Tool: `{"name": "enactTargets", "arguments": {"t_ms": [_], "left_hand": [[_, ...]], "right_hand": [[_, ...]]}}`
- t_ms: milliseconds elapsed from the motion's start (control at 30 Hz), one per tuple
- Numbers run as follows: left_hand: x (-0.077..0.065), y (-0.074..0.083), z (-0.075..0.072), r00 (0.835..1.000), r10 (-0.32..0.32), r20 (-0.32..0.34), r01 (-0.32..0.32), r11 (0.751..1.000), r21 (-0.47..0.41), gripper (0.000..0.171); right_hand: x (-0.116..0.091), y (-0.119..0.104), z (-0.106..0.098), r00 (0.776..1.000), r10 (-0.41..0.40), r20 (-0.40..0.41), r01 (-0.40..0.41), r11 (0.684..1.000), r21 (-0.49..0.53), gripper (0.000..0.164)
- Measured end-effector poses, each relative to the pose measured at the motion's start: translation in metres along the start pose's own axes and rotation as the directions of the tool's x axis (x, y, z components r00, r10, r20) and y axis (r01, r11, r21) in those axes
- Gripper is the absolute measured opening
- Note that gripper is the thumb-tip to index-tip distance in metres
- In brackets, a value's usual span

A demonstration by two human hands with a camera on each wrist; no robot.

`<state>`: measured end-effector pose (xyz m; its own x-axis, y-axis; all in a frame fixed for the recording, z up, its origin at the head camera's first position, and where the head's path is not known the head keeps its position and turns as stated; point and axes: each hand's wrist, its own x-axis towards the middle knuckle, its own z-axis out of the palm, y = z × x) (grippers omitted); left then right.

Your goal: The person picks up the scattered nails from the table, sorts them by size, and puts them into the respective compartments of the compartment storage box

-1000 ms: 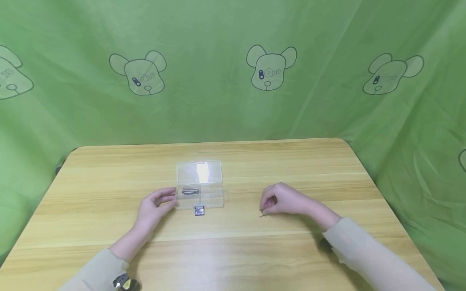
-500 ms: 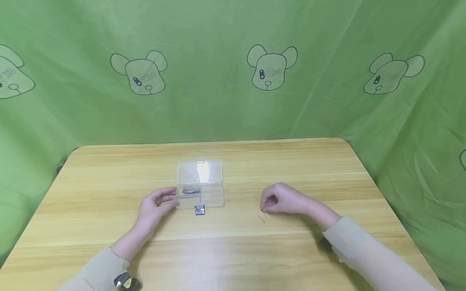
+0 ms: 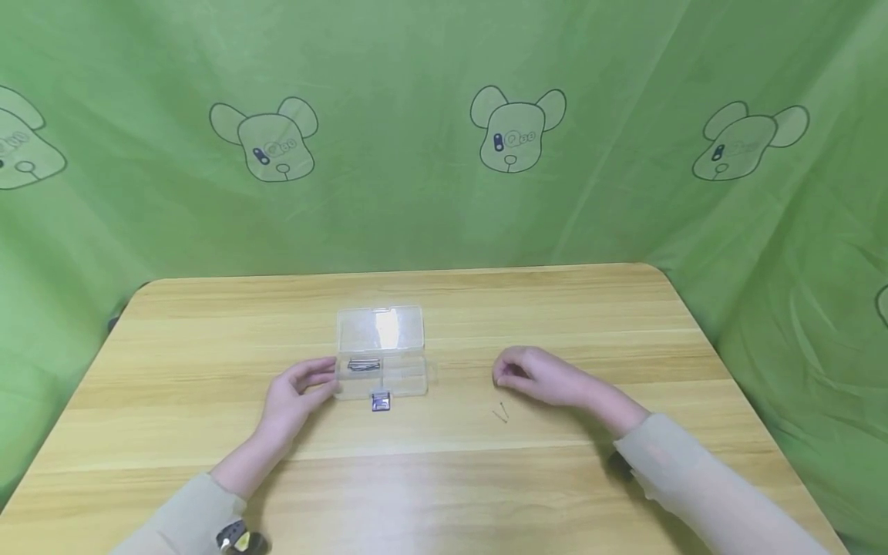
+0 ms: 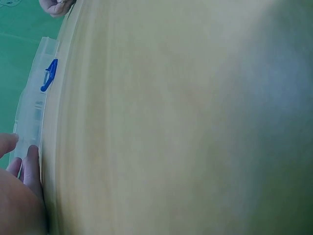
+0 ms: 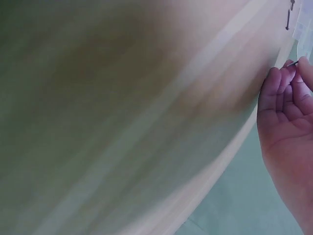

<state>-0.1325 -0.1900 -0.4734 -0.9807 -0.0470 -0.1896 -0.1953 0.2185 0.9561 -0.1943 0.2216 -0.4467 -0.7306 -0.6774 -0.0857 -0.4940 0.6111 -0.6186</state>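
A clear plastic divided box (image 3: pixel 405 378) stands with its lid raised, several thin metal nails (image 3: pixel 364 364) lying in its back left compartment. At its left end my left hand (image 3: pixel 287 405) holds the box between thumb and fingers; the left wrist view shows fingers (image 4: pixel 32 169) against its end. To the right of the box, my right hand (image 3: pixel 537 376) is a little above the table. Its fingertips pinch a thin dark nail (image 5: pixel 292 63), mostly hidden by the fingers. Two loose nails (image 3: pixel 500 416) lie on the table just in front of that hand.
A blue latch (image 3: pixel 380 401) hangs at the box's front edge. The raised lid (image 3: pixel 361 330) leans towards the back. The wooden table (image 3: pixel 416 478) ends at a green curtain (image 3: pixel 416 216) behind and at both sides.
My right hand has picked a nail from the small group and shifted slightly up and left, uncovering two nails on the table. The left hand and box stay put.
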Motion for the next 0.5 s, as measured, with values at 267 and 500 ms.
{"name": "enactTargets", "arguments": {"t_ms": [267, 500], "left_hand": [[-0.001, -0.001, -0.001, 1.0, 0.003, 0.008, -0.003, 1.0, 0.004, 0.052], [0.0, -0.001, -0.001, 1.0, 0.005, 0.008, -0.005, 1.0, 0.007, 0.051]], "right_hand": [[0.019, -0.009, -0.008, 0.999, -0.02, -0.046, 0.021, 0.999, 0.028, 0.007], [0.044, -0.029, -0.012, 0.998, 0.022, -0.05, -0.013, 0.984, 0.175, 0.011]]}}
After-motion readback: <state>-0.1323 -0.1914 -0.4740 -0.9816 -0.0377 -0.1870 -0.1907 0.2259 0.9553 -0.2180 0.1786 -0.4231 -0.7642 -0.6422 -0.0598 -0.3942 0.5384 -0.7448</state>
